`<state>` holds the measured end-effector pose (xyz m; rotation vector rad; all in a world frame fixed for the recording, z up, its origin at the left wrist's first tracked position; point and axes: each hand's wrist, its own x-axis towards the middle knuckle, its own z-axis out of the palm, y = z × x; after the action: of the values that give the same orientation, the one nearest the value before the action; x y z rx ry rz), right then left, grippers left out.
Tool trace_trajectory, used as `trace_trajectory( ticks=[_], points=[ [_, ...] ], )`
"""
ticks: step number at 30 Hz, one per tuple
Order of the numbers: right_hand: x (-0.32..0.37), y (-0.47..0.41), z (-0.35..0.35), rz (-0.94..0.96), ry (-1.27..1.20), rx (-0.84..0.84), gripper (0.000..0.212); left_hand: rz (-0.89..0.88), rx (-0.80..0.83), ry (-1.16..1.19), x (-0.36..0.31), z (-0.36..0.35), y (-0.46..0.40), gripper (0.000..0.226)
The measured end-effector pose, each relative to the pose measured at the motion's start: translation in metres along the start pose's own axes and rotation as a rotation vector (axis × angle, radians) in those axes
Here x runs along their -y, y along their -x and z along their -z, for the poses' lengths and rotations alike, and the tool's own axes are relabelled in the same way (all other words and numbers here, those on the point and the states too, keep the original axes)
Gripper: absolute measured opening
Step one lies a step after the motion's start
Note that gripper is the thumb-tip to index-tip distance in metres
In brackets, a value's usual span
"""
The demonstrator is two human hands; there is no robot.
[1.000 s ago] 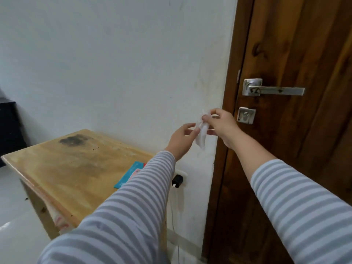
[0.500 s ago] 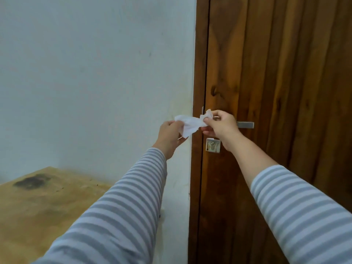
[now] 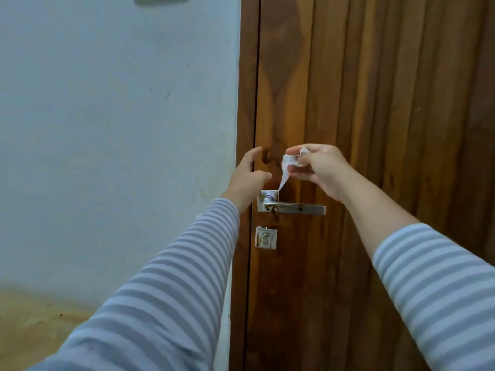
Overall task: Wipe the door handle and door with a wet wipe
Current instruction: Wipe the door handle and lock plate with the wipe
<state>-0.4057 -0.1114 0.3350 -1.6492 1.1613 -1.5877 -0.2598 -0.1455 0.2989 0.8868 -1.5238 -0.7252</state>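
Your right hand (image 3: 320, 170) pinches the wet wipe (image 3: 287, 167) in front of the door (image 3: 375, 103); the wipe's thin tail hangs down to just above the door handle (image 3: 292, 207); your left hand (image 3: 250, 174) holds nothing, its fingers loose, beside the wipe near the door's left edge; a small lock plate (image 3: 265, 237) sits below the handle.

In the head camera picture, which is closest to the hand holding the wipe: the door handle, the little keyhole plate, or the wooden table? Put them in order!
Starting from the right hand, which pinches the wet wipe:
1. Door handle, just below the hand; the wipe's tail hangs down to its base.
2. Keyhole plate, lower on the door, under the handle.
3. Wooden table, far off at the bottom left by the wall.
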Motion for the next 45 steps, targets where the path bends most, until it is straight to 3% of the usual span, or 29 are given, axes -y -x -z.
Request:
trace_trajectory(
  ticks=[4, 10, 13, 17, 22, 26, 29, 32, 34, 37, 40, 45],
  points=[
    [0.006, -0.015, 0.014, 0.060, 0.186, 0.054, 0.034, 0.031, 0.152, 0.060, -0.015, -0.004, -0.012, 0.056],
    [0.005, -0.023, 0.013, 0.144, 0.326, -0.049, 0.037, -0.010, 0.155, -0.008, -0.005, -0.009, -0.017, 0.011],
    [0.002, -0.026, 0.011, 0.136, 0.325, -0.103, 0.035, 0.068, 0.122, 0.083, -0.002, -0.009, -0.016, 0.010],
    [-0.004, -0.029, 0.005, 0.055, 0.298, -0.175, 0.036, 0.222, 0.085, 0.399, -0.002, -0.010, -0.012, 0.009],
    [-0.008, -0.028, 0.001, -0.014, 0.341, -0.297, 0.035, 0.250, 0.055, 0.568, 0.001, -0.005, -0.007, 0.014],
    [-0.004, -0.023, 0.007, -0.037, 0.370, -0.331, 0.030, 0.172, -0.040, 0.329, 0.005, 0.001, -0.008, 0.017],
    [0.002, -0.017, 0.001, -0.102, 0.353, -0.149, 0.032, -0.044, -0.222, 0.063, 0.004, -0.003, -0.007, 0.017],
    [0.005, -0.012, -0.008, -0.193, 0.267, -0.024, 0.031, -0.162, -0.312, -0.057, -0.003, -0.009, -0.005, 0.011],
    [0.005, -0.007, -0.012, -0.244, -0.035, 0.027, 0.030, -0.182, -0.333, -0.085, -0.006, -0.012, -0.004, 0.015],
    [0.001, -0.006, -0.014, -0.292, -0.429, 0.058, 0.034, -0.190, -0.241, -0.070, -0.009, -0.017, 0.000, 0.031],
    [-0.004, -0.008, -0.016, -0.266, -0.395, 0.007, 0.024, -0.164, -0.199, -0.061, -0.010, -0.018, 0.004, 0.044],
    [-0.010, -0.015, -0.027, -0.208, -0.237, -0.105, 0.020, -0.151, -0.235, 0.042, -0.004, -0.005, -0.002, 0.043]
  ],
)
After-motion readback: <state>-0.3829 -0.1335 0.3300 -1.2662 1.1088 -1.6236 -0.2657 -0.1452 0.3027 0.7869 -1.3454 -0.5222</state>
